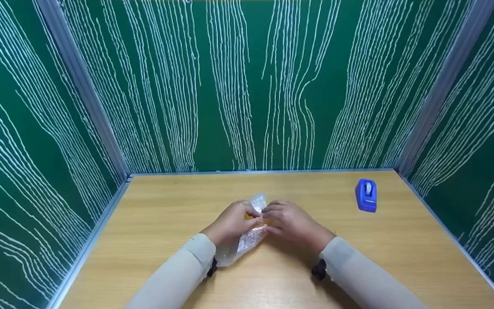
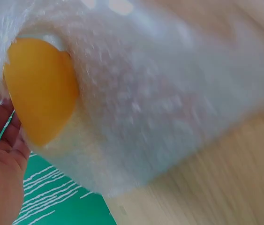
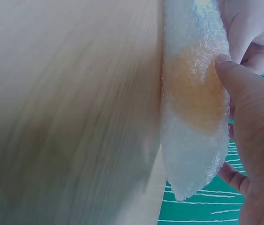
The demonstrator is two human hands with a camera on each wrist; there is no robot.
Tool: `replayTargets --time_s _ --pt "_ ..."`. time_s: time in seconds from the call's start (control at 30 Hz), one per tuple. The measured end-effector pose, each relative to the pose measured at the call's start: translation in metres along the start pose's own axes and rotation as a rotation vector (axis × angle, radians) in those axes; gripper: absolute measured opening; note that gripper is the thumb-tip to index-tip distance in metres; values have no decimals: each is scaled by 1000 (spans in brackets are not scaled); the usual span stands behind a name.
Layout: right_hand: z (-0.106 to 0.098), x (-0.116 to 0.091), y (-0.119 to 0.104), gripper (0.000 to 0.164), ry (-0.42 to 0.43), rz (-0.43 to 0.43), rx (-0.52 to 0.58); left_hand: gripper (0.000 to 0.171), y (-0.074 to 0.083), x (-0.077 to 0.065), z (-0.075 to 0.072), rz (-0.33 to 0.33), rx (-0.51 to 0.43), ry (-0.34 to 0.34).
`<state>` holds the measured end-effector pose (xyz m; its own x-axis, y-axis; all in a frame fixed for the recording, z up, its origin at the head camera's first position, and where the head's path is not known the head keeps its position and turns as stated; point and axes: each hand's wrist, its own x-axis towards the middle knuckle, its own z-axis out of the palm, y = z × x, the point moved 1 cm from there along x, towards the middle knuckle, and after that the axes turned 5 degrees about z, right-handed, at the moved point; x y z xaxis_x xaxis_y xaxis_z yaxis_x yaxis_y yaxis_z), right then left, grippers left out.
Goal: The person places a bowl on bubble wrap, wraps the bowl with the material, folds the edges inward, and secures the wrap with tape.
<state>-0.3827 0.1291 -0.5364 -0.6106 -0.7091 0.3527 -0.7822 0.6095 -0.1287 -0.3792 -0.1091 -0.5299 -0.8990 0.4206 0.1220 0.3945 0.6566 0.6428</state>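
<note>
A smooth orange-yellow object with a rounded edge [image 2: 40,89] lies inside a sheet of clear bubble wrap [image 1: 252,240]. Its kind is hidden by the wrap, though part of it shows bare in the left wrist view. From the left side my left hand [image 1: 232,221] grips the wrap near the orange part, thumb toward the middle. Opposite it, my right hand [image 1: 292,223] holds the wrap's other edge; in the right wrist view the right thumb [image 3: 230,70] presses on the wrap over the orange object, fingers behind. Loose wrap trails toward the left forearm.
A blue tape dispenser [image 1: 366,195] with a roll in it stands at the back right of the wooden table [image 1: 165,193]. Green panels with white wavy lines [image 1: 264,94] rise behind and at both sides, joined by grey metal posts [image 1: 86,88].
</note>
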Motion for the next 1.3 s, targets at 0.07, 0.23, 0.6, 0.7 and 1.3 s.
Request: replayTargets --time_s 0.07,0.23,0.6,0.7,1.3 --pt "0 0 0 40 -7 -5 -3 13 -2 -3 -3 26 7 4" --pt "-1 2 -1 32 9 -56 -26 14 -3 -10 -11 121 10 18" --pt "-1 4 0 25 -7 -87 -20 12 -11 -30 -34 170 45 6" --pt "-1 3 1 25 -20 -89 -16 11 -18 -38 -36 139 36 -30" --pt "-1 2 1 31 -52 -31 12 13 -42 -76 -43 181 181 -286"
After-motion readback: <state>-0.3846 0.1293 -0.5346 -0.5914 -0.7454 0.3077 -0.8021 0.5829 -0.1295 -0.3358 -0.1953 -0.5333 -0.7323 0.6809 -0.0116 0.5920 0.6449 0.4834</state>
